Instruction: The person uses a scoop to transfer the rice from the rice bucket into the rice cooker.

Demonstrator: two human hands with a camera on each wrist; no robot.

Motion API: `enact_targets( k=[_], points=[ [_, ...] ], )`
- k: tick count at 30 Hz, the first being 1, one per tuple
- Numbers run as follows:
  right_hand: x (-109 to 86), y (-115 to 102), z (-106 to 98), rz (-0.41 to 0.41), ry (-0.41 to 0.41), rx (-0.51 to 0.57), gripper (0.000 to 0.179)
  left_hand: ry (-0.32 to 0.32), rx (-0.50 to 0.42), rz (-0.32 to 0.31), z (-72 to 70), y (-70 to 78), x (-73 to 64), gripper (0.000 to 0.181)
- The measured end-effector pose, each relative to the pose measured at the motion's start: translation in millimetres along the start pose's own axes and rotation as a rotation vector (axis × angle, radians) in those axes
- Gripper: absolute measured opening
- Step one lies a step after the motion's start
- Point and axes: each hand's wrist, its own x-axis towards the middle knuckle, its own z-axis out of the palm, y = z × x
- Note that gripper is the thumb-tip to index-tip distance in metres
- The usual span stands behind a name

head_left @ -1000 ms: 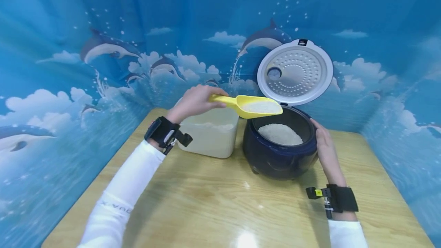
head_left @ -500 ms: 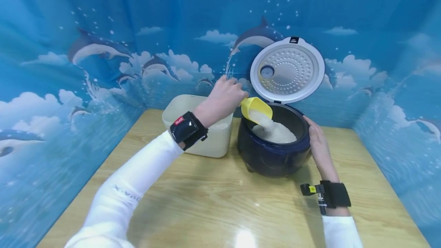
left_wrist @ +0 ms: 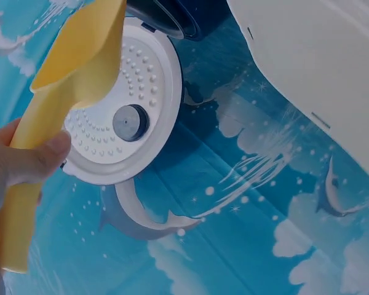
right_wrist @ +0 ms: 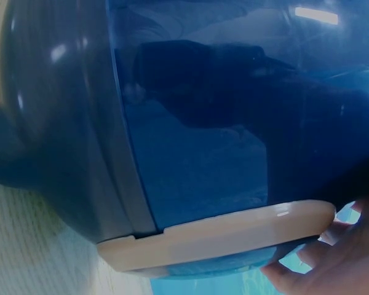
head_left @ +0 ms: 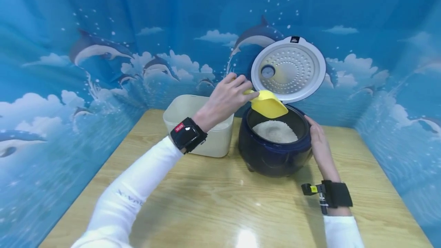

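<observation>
In the head view my left hand (head_left: 229, 97) grips the handle of a yellow scoop (head_left: 270, 104), tilted over the rice cooker with its back upward. The left wrist view shows my fingers wrapped round the handle and a bare inner wall of the scoop (left_wrist: 80, 46). Below it, white rice (head_left: 275, 131) lies heaped inside the dark blue rice cooker (head_left: 275, 160). The cooker's lid (head_left: 289, 70) stands raised at the back. Against the cooker's right side rests my right hand (head_left: 320, 144), fingers extended along the rim; its fingertips (right_wrist: 283, 276) appear beside the cooker's body in the right wrist view.
Left of the cooker stands a cream bin (head_left: 210, 146), partly covered by my left hand and wrist. Both stand on a wooden table (head_left: 213, 202). A blue dolphin-print curtain (head_left: 193, 18) closes off the back and sides.
The scoop has gone from level and full of rice to tipped over the cooker, and its rice has poured in. My left hand has turned over and moved right. The right hand stays on the cooker.
</observation>
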Motion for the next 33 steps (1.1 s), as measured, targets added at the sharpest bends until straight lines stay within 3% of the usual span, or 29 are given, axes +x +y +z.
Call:
enact_targets(
  k=[9, 14, 17, 20, 23, 27, 33],
  points=[
    [0.3, 3.1, 1.7, 0.001, -0.011, -0.002, 0.053, -0.020, -0.237, -0.324, 16.1, -15.7, -35.2, 0.031],
    [-0.7, 1.6, 2.5, 0.003, -0.016, -0.004, 0.055, -0.027, -0.456, -0.508, 28.6, -37.3, -68.7, 0.037],
    [-0.4, 0.7, 2.9, -0.001, -0.018, -0.006, 0.055, -0.064, -0.586, -0.626, 28.7, -52.0, -92.6, 0.038],
    [0.2, -0.1, 2.9, -0.004, -0.023, -0.003, 0.055, -0.139, -0.608, -0.713, 26.8, -67.9, -117.7, 0.038],
    [0.3, 0.0, 1.4, -0.005, -0.022, -0.003, 0.055, -0.223, -0.521, -0.716, 22.4, -84.6, -138.8, 0.037],
    [-0.1, 0.4, -0.1, -0.009, -0.014, 0.000, 0.055, -0.338, -0.349, -0.612, 15.3, -105.5, -153.9, 0.034],
    [-0.8, -1.6, 1.7, -0.021, -0.004, 0.000, 0.055, -0.512, -0.239, -0.499, 11.4, -117.5, -143.7, 0.015]
  ],
)
